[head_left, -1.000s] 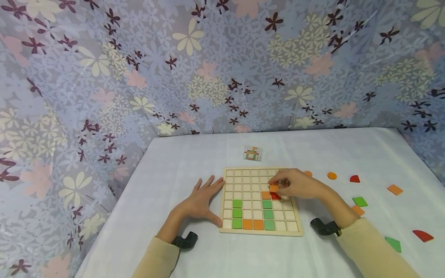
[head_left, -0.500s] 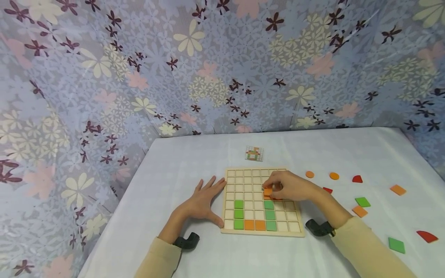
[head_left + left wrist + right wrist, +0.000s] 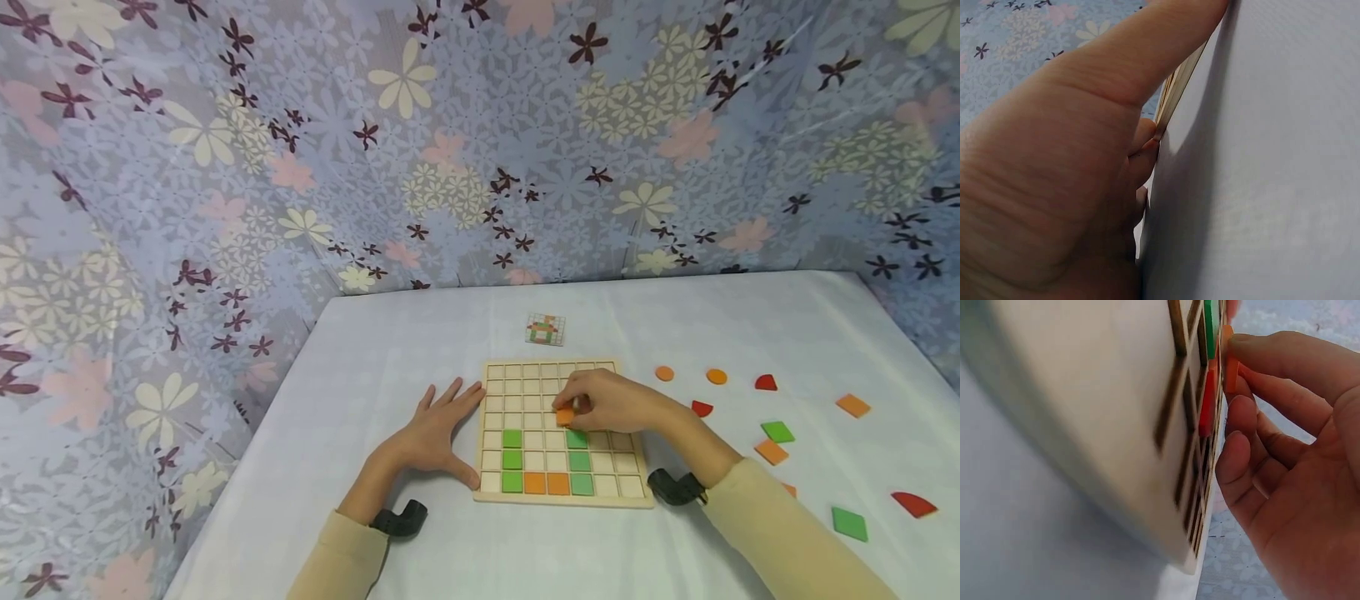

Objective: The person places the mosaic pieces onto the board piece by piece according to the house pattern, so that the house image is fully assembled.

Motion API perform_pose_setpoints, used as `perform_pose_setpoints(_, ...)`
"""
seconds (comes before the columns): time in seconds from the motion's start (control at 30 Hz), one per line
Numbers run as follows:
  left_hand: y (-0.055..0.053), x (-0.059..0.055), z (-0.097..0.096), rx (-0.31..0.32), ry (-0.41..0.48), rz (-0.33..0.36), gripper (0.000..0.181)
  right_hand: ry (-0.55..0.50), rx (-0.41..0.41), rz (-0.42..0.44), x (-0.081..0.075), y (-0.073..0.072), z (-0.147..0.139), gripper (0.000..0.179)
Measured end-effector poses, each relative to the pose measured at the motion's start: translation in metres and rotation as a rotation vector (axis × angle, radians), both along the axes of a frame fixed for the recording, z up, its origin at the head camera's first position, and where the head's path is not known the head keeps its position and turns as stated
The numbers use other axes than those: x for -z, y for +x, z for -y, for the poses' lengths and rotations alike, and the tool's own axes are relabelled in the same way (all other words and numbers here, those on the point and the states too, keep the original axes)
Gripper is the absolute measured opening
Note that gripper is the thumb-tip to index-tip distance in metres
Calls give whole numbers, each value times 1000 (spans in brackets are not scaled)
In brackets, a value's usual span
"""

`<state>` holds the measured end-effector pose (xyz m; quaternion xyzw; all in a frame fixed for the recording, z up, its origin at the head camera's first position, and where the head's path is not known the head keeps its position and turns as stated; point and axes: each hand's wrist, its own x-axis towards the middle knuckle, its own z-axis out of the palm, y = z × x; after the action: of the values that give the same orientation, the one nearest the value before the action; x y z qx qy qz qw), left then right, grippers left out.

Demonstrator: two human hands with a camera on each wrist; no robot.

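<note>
A pale wooden grid board [image 3: 562, 502] lies on the white table. My left hand [image 3: 435, 435] spreads along its left edge, with thumb and fingertips touching the frame. Over the board, my right hand [image 3: 618, 402] pinches an orange square tile [image 3: 564, 417] between thumb and fingers. In the right wrist view this orange tile [image 3: 1230, 369] stands just off the grid, and a red tile [image 3: 1207, 406] sits in a cell close by. Light green tiles [image 3: 512, 460] form a column at left; darker green tiles [image 3: 580, 461] form another. Two orange squares [image 3: 546, 483] lie between their lower ends.
A small pattern card [image 3: 545, 329] lies behind the board. Loose pieces are scattered to the right, among them orange discs [image 3: 717, 377], red quarter-rounds [image 3: 913, 504], green tiles [image 3: 850, 523] and orange squares [image 3: 852, 406]. A flowered cloth [image 3: 480, 150] hangs behind the table.
My right hand has shifted left across the board with the orange tile, and now covers the cells where the red tile showed. The left hand has kept its place.
</note>
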<state>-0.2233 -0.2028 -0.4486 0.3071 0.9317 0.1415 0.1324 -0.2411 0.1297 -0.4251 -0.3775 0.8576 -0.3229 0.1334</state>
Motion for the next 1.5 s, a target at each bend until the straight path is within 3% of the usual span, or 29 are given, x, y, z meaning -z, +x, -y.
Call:
perform_pose_setpoints(0.4, 0, 1, 0, 7, 6, 0, 139, 13, -35, 11, -1, -1, 13, 29)
perform_pose_setpoints(0.93, -2, 3, 0, 4, 7, -15, 140, 57, -12, -17, -1, 1, 17, 29)
perform_pose_setpoints(1.17, -3, 4, 1, 6, 7, -13, 140, 17, -3, -32, -5, 2, 9, 26)
perform_pose_setpoints(1.5, -2, 3, 1, 3, 10, -5, 140, 2, 72, 35, -11, 2, -17, 23)
